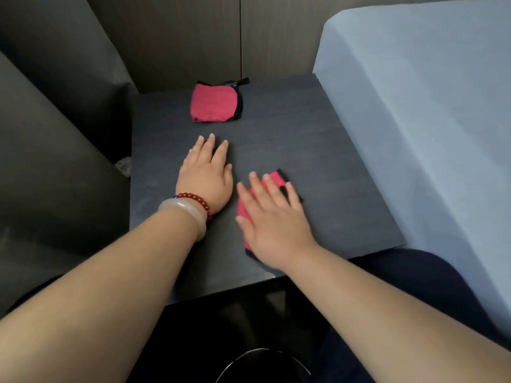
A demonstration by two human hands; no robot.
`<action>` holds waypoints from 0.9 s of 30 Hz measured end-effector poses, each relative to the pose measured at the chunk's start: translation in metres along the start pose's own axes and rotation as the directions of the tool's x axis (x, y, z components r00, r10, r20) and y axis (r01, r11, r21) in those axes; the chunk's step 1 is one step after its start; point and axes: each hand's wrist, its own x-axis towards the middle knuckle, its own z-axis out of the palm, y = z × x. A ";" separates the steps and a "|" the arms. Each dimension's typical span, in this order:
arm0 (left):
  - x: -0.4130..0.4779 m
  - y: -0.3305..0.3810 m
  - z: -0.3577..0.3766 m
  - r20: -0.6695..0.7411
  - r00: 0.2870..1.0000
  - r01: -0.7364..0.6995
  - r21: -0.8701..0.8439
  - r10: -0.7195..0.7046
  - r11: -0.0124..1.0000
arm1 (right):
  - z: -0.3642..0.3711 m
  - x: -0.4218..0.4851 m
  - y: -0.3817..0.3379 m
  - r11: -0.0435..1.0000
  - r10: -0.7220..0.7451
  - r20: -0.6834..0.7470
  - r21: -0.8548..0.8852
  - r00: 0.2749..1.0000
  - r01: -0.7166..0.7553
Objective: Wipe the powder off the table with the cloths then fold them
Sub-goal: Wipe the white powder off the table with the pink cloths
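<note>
On the dark table (318,150), the right hand (272,219) lies flat with fingers spread, pressing a folded red cloth (272,179) near the front edge, the left hand (206,172) rests open on bare tabletop, and another folded red cloth (214,103) sits at the far edge.

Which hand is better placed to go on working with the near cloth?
Probably the right hand: it lies flat on the near red cloth. The left hand rests on bare table beside it.
</note>
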 end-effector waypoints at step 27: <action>0.082 -0.019 0.003 0.002 0.998 -0.068 0.129 0.068 0.989 | -0.014 0.108 0.094 0.999 0.023 -0.037 -0.041 0.999 -0.025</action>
